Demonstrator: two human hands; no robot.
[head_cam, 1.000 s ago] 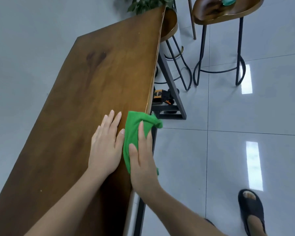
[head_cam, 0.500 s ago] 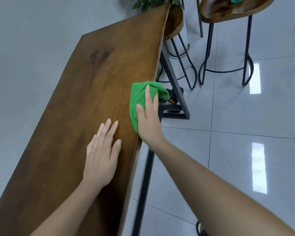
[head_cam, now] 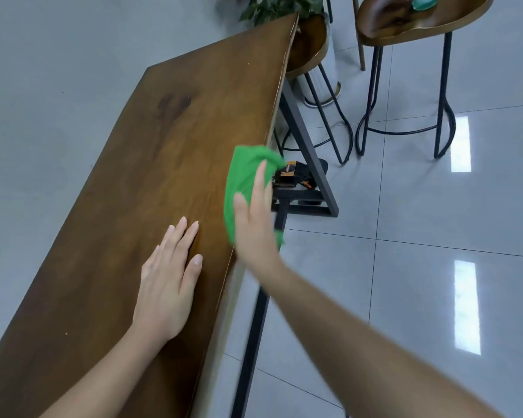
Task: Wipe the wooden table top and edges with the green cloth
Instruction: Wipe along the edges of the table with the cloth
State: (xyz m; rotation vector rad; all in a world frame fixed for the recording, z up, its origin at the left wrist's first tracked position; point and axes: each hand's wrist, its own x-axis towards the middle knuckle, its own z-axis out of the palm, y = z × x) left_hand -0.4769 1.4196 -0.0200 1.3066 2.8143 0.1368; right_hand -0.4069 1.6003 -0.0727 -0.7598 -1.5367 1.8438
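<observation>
WIPING THE EDGE: The wooden worktop [head_cam: 127, 212] is shown as a long slab, its long axis running from 7 o'clock, nearest the camera, to 1 o'clock, where a potted plant [head_cam: 272, 7] is glimpsed past the far end. The left hand [head_cam: 166, 285] is laid flat on the near half of the wood, its fingers [head_cam: 183, 236] straight and close together with nothing held; it is judged to serve as a brace. At 2 o'clock from it, the green cloth [head_cam: 243, 176] is draped over the worktop's right-hand edge, part on the top and part folded down the side. The cloth is pressed there by the right hand [head_cam: 255, 227], whose fingers [head_cam: 258, 188] are stretched out toward 12 o'clock and laid on the fabric, not curled round it. The right hand is the nearer to the cloth; the left is set apart from it on bare wood. The coming stroke is judged to turn on one relation: the cloth lies under and ahead of the right fingers, while the edge runs on from them toward 1 o'clock. A stroke would therefore have to be steered along that slant, lest the cloth be slid off the rim. At 3 o'clock from the cloth, an orange-and-black tool [head_cam: 293, 176] is seen low by the black frame [head_cam: 305, 137], and a wooden stool [head_cam: 417, 22] is stood on the tiled floor [head_cam: 435, 267].
</observation>
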